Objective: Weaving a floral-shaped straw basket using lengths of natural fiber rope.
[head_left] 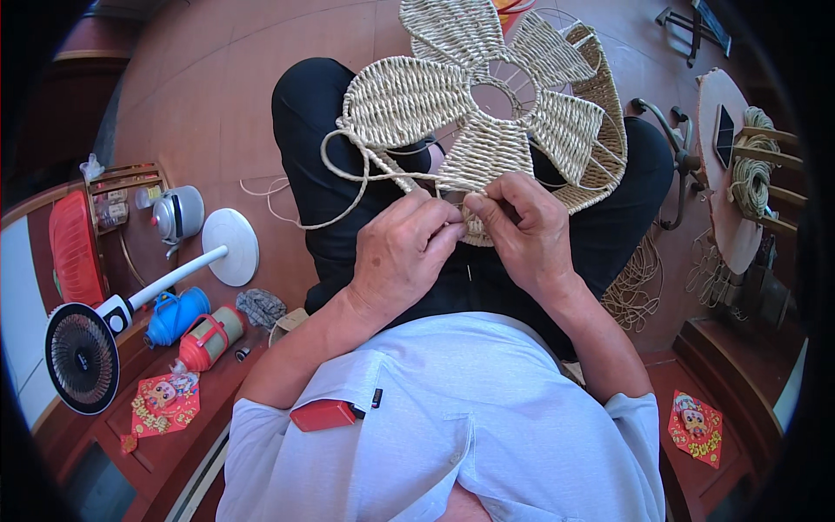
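Note:
A flower-shaped basket (487,157) woven of pale straw rope lies across my lap. Its petals surround a round opening, and bare wire frame shows between some of them. At the near petal's lower edge, my left hand (404,248) is closed, thumb and fingers pinching the straw rope. My right hand (526,230) is closed at the same edge, thumb and forefinger pressed on the weave. The fingertips cover what lies between the hands. A loose loop of straw rope (335,178) hangs from the left petal and trails over my left thigh.
On the left are a white fan (83,357), a metal kettle (178,215), blue (177,317) and red (211,337) thermos flasks. At right, rope coils (751,187) hang by a round wooden board (726,174). Loose rope (639,283) lies on the floor beside my right leg.

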A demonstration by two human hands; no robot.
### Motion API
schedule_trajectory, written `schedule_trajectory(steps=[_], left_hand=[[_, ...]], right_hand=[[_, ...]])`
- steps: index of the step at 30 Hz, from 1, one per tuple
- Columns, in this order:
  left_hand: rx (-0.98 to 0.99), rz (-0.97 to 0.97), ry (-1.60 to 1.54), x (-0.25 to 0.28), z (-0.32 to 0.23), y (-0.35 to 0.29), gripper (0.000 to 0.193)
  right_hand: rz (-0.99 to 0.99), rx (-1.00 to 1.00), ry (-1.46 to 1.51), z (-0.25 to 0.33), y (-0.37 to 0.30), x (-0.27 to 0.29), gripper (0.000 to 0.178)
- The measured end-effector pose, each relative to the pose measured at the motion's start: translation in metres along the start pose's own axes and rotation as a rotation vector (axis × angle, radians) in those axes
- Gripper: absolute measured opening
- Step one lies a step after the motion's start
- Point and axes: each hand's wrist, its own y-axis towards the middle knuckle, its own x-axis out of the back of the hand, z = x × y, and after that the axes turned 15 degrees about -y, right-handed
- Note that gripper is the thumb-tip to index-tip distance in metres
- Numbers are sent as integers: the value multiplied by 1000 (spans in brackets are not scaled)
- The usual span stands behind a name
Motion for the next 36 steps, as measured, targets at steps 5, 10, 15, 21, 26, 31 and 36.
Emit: schedule_trajectory(steps=[5,10,15,21,26,31,36], left_hand=[[259,-54,-153,-5,-2,2,11],[193,-42,-130,-5,7,-2,11],[-287,13,149,-7,10,-10,29],[-279,145,263,-8,3,-12,39],[-254,202,390,-8,-11,-13,38],[-104,295,348,-9,-15,-12,42],[77,304,104,-11,-17,-8,33]], right_hand=[[83,-185,172,1,1,2,19],[127,-351,355,2,-2,8,20],[17,-41,-60,0,-4,17,19],[80,-143,-50,-1,-4,15,17],[51,-79,-84,-1,-4,9,16],[130,-101,-135,0,-9,13,14],[230,-109,-269,7,-21,14,42]])
